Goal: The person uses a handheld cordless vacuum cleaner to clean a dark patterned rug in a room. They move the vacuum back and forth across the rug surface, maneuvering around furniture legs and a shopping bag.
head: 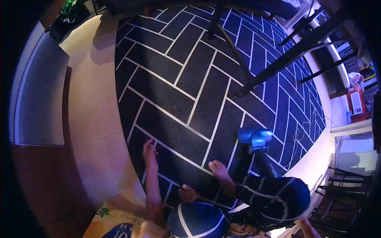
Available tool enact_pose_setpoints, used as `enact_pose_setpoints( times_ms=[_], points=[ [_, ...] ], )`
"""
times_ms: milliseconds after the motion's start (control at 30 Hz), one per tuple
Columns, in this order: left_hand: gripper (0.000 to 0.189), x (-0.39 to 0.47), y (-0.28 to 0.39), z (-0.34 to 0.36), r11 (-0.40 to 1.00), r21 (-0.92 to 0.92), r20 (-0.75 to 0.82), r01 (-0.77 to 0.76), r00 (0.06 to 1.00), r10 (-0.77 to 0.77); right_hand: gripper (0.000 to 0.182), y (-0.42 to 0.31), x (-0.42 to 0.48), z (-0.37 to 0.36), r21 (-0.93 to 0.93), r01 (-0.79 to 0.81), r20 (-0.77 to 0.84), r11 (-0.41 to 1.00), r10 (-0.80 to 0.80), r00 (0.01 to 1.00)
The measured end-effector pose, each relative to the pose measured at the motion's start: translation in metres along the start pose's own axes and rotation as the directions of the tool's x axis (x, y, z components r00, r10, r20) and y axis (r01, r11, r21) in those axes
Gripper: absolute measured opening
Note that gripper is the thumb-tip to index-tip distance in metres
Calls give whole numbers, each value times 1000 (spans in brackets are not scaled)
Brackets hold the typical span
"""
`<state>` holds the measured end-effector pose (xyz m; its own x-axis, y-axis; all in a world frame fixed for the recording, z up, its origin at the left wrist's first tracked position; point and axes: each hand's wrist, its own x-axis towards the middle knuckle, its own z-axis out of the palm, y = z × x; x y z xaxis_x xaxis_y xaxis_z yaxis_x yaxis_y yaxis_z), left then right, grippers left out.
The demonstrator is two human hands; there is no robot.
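Observation:
My left hand [150,151] is raised over the dark rug [175,107] near its left edge, fingers loosely bent and holding nothing. At the lower right a bare piece of what looks like my right arm [306,228] shows beside my knee; the right hand itself is out of view. In front of my knees a vacuum floor head [255,138] glows blue on the rug. Its dark tube [269,167] runs back behind my right knee [276,196]. My bare feet [219,170] rest on the rug below my patterned trousers.
Dark furniture legs [285,56] slant across the rug at the upper right. A pale cable [295,138] lies near the rug's right edge. Black stools or chairs [339,190] stand at right. A printed bag [110,220] lies at lower left; a grey panel [44,92] stands at left.

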<state>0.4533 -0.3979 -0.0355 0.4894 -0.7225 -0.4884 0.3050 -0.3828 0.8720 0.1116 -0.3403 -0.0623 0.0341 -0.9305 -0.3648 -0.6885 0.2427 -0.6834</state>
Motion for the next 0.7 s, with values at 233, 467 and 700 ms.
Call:
enact_pose_setpoints(
  times_ms=[233, 467, 700],
  points=[
    [30, 52, 43, 4, 965, -224, -29, -134, 991, 131, 20, -33, -20, 25, -523, 415, 223, 744, -350, 910],
    [33, 159, 83, 27, 829, 67, -422, -555, 737, 527, 23, -61, 17, -74, -368, 219, 496, 904, -8, 868],
    [26, 280, 126, 44, 508, 767, -183, -393, 624, 760, 33, -272, 147, -163, 98, -453, 553, 886, 330, 765]
  ],
)
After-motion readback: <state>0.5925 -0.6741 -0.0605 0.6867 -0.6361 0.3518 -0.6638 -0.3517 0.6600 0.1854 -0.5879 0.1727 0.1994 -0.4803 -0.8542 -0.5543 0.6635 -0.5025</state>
